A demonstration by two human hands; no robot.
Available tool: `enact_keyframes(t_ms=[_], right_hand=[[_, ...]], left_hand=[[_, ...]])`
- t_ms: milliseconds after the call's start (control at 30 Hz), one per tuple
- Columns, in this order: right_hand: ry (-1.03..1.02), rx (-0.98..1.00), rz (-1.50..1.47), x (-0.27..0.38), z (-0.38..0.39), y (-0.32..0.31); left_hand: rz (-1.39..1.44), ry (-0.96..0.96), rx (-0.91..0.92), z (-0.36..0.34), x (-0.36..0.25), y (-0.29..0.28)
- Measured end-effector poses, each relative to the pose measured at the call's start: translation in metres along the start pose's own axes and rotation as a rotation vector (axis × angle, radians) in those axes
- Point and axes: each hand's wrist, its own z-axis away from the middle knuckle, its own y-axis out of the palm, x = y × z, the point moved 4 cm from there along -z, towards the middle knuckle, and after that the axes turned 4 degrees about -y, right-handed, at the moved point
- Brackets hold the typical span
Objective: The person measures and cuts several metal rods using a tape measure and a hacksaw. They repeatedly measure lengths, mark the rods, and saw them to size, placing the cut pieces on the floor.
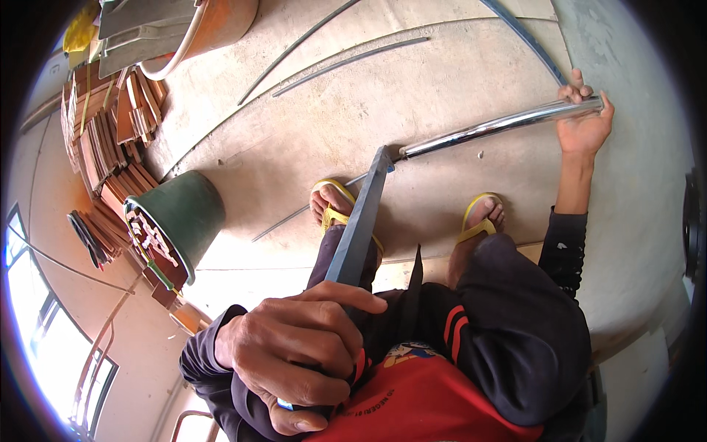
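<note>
My left hand (pixel 298 357), at the lower left, is closed around the grip end of what looks like a hacksaw. Its long grey-blue frame (pixel 361 217) runs away from me, and most of the grip is hidden by my fingers. At the frame's far end, the saw meets or lies just beside the left end of a shiny chrome tube (pixel 493 129); whether they touch I cannot tell. The tube slants up to the right, where my right hand (pixel 584 121) grips its far end, fingers and thumb around it.
My sandalled feet (pixel 333 202) flank the work; a thin grey strip (pixel 283 222) lies by the left one. More long strips (pixel 350 66) lie farther off. At left stand a green bucket (pixel 188 217) of scraps, stacked reddish-brown boards (pixel 103 147) and an orange bucket (pixel 221 29).
</note>
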Motion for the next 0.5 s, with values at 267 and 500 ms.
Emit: enact_keyframes(t_ms=[267, 500], right_hand=[[0.068, 0.193, -0.127, 0.007, -0.007, 0.004], [0.045, 0.205, -0.087, 0.006, -0.003, 0.017]], left_hand=[[0.000, 0.249, 0.004, -0.013, -0.001, 0.001], [0.067, 0.487, -0.007, -0.002, 0.012, -0.002]])
